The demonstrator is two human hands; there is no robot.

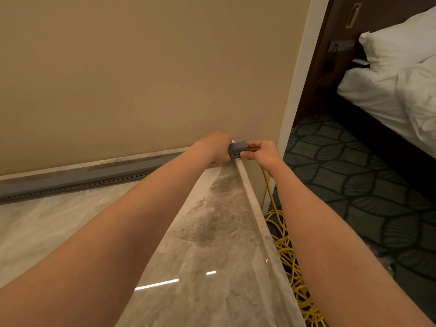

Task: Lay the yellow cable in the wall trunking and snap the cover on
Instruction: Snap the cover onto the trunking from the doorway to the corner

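Where the grey trunking (77,179) reaches its right end, at the corner of the beige wall (141,79), both bare hands meet on it. The left hand (215,146) comes over from above, its grip clamped round the last stretch with the fingers curled down over the front face. The right hand (262,153) pinches the very end from the side, thumb low and fingers on top. The trunking lies along the foot of the wall at the back of a polished marble worktop (212,232), and a row of teardrop slots runs along its front. The yellow cable (269,185) comes out from under the right hand just beside the trunking's end; its upper end is hidden by the hand. It drops past the worktop's edge to a loose coil (292,263) on the patterned carpet (354,185), well below the trunking. Far to the right of the trunking stands a bed (401,90) with white linen, and a switch plate (342,45) whose markings are too small to read.
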